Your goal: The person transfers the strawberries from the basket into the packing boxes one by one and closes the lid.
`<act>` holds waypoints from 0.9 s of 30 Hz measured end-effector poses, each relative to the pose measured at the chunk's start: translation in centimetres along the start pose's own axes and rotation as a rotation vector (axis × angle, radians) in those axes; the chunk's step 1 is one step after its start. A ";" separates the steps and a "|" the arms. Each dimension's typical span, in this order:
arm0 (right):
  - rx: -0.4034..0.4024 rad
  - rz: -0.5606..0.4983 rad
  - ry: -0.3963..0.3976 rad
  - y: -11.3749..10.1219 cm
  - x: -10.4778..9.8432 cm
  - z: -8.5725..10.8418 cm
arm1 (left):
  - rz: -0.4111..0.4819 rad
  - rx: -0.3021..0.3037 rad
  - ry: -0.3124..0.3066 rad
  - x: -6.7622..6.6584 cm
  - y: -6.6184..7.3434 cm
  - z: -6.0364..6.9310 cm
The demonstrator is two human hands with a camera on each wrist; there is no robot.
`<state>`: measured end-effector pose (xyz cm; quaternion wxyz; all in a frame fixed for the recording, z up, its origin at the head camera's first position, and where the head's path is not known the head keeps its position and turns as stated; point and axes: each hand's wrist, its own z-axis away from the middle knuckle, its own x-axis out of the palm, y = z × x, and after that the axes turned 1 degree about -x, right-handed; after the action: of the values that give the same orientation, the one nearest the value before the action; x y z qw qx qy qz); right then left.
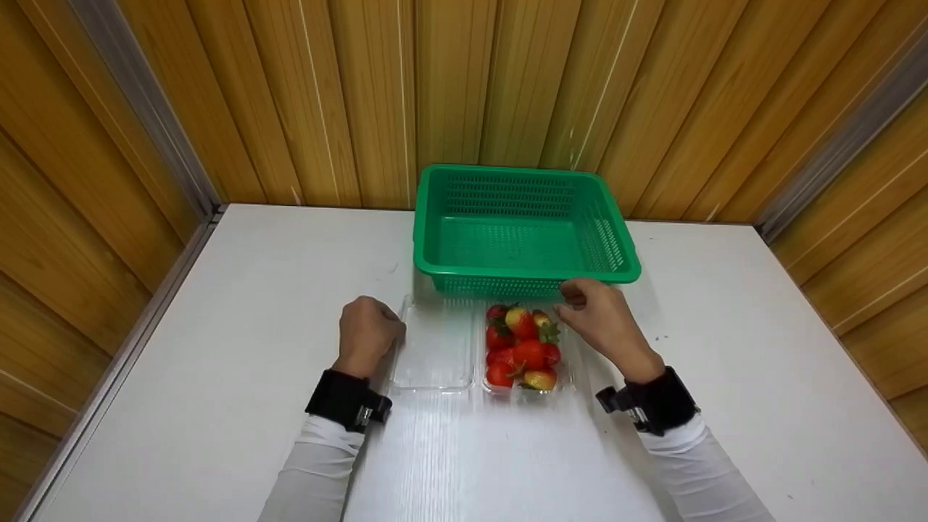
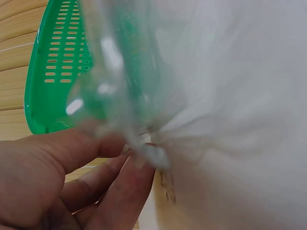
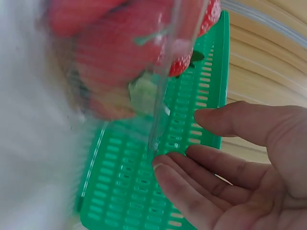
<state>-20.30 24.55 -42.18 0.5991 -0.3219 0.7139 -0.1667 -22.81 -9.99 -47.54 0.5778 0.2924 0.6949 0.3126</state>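
A clear plastic clamshell box lies unfolded on the table, its see-through lid (image 1: 435, 348) to the left of the half packed with strawberries (image 1: 528, 355). My left hand (image 1: 366, 333) is at the lid's left edge; in the left wrist view its thumb and index finger (image 2: 129, 184) pinch the plastic rim. Beside the strawberry half's upper right corner is my right hand (image 1: 605, 322). Its thumb (image 3: 240, 120) and fingers stand apart with nothing between them, the fingertips close to the box wall; whether they touch it I cannot tell.
Behind the box stands a green perforated basket (image 1: 507, 246), its front wall close to the box's far edge. The white table (image 1: 254, 304) meets wood-patterned walls (image 1: 362, 109) at the back and sides.
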 end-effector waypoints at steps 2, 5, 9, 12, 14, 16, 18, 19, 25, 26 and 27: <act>0.000 0.002 0.007 0.1 0.0 -0.1 | 0.001 -0.007 -0.004 0.0 0.0 0.0; 0.011 -0.002 0.005 0.2 -0.1 -0.2 | 0.003 -0.012 -0.006 0.0 -0.1 0.0; 0.041 -0.010 0.001 0.6 -0.2 -0.3 | 0.008 -0.003 -0.008 -0.1 -0.1 0.0; 0.054 -0.011 0.006 1.0 -0.2 -0.4 | 0.017 0.010 -0.005 -0.2 -0.1 0.0; 0.058 -0.015 0.005 1.4 -0.2 -0.5 | 0.025 0.025 -0.003 -0.3 -0.2 0.0; 0.064 -0.023 0.000 1.7 -0.1 -0.7 | 0.031 0.039 -0.002 -0.3 -0.2 0.1; 0.074 -0.042 -0.007 2.1 0.0 -0.8 | 0.035 0.048 -0.004 -0.4 -0.2 0.1; 0.080 -0.049 -0.009 2.3 0.1 -0.9 | 0.033 0.047 -0.004 -0.4 -0.1 0.0; 0.141 -0.144 -0.020 3.0 0.6 -1.4 | 0.029 -0.005 -0.031 -0.6 0.0 -0.1; 0.151 -0.168 -0.022 3.1 0.7 -1.4 | 0.031 -0.016 -0.037 -0.7 0.0 -0.1; 0.160 -0.194 -0.023 3.1 0.8 -1.5 | 0.036 -0.028 -0.045 -0.7 -0.1 -0.1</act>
<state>-22.62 26.14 -44.37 0.6121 -0.3424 0.6570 -0.2765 -22.81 -10.60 -47.12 0.5915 0.3037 0.6720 0.3260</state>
